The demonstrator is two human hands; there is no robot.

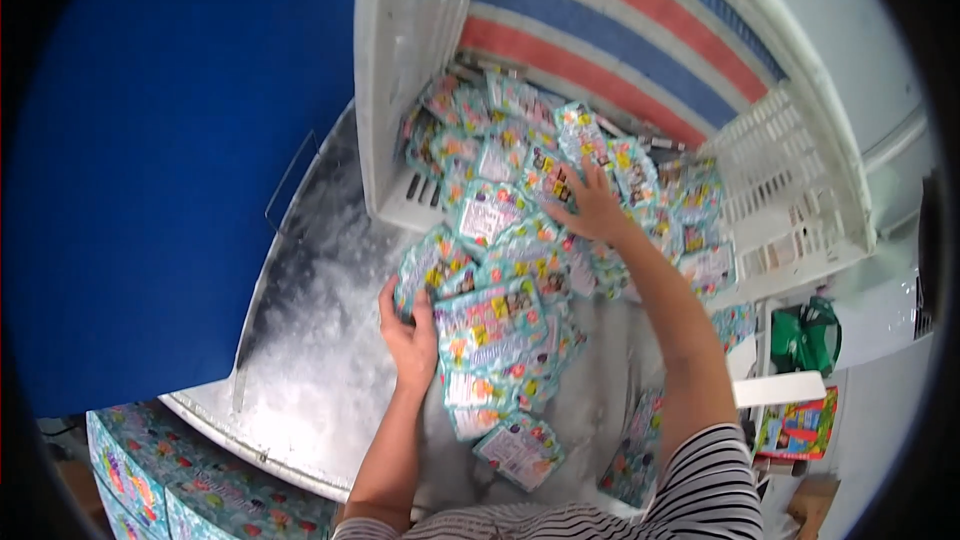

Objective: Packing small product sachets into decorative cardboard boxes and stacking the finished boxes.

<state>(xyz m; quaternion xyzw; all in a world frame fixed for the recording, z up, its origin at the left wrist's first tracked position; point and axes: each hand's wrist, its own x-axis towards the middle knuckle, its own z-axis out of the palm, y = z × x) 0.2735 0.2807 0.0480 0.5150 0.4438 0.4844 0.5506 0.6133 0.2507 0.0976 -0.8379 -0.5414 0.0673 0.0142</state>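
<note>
Your left forearm rises from the lower edge, leaning slightly right, and your left hand [408, 328] is curled, thumb opposite the fingers. Your right arm [672, 310] extends farther forward, slanting up and leftward, its elbow gently bent. Your right hand [592, 204] is spread, back upward, fingers parted, well apart from the left and ahead of it.

Teal packets [492, 212], colourfully printed, overlapping, heaped
</note>
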